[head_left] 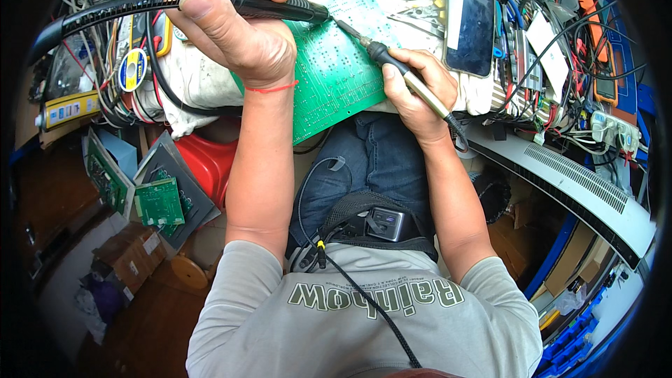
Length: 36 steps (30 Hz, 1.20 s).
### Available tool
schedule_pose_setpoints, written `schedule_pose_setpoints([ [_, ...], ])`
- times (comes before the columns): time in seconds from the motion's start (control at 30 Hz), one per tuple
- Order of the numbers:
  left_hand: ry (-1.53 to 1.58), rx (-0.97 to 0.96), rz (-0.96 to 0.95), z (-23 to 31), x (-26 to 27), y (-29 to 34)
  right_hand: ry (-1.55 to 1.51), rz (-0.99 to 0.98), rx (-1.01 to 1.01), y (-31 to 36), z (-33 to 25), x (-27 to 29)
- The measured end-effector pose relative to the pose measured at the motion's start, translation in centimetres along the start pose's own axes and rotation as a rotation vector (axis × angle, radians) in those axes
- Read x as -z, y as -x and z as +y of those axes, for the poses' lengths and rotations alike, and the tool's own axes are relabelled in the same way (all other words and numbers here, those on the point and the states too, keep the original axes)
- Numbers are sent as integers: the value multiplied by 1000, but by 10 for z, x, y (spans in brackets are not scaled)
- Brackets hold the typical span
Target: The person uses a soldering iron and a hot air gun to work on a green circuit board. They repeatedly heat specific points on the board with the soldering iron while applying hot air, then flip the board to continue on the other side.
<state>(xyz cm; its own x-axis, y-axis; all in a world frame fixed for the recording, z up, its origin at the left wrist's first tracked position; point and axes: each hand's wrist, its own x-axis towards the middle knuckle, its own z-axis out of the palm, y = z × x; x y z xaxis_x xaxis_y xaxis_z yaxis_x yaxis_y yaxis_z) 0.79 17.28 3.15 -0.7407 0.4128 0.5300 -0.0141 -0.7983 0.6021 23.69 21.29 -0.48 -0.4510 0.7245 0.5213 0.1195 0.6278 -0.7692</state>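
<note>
My left hand grips black nozzle wand; right hand grips soldering iron; reworking joint on green board; next, steady tips.

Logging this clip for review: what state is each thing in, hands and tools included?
Left hand: closed around the black hot-air wand.
Black hot-air wand: held level, nozzle over the board.
Right hand: gripping the soldering iron.
Soldering iron: tilted, tip on the board.
Green circuit board: lying flat on the bench edge.
Smartphone: screen dark.
</note>
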Motion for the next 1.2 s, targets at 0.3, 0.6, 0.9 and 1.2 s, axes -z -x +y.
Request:
schedule_pose_setpoints([
  [0.3,-47,-39,-15,-1,-3,2,-4,7,38,-1,2,-1],
  [0.6,-150,-67,-82,0,-8,4,7,1,39,-3,0,-1],
  [0.9,-45,-117,-32,1,-24,10,-43,22,-73,2,-1,1],
  [1.2,30,94,-16,147,17,-9,-629,266,-193,13,-27,27],
])
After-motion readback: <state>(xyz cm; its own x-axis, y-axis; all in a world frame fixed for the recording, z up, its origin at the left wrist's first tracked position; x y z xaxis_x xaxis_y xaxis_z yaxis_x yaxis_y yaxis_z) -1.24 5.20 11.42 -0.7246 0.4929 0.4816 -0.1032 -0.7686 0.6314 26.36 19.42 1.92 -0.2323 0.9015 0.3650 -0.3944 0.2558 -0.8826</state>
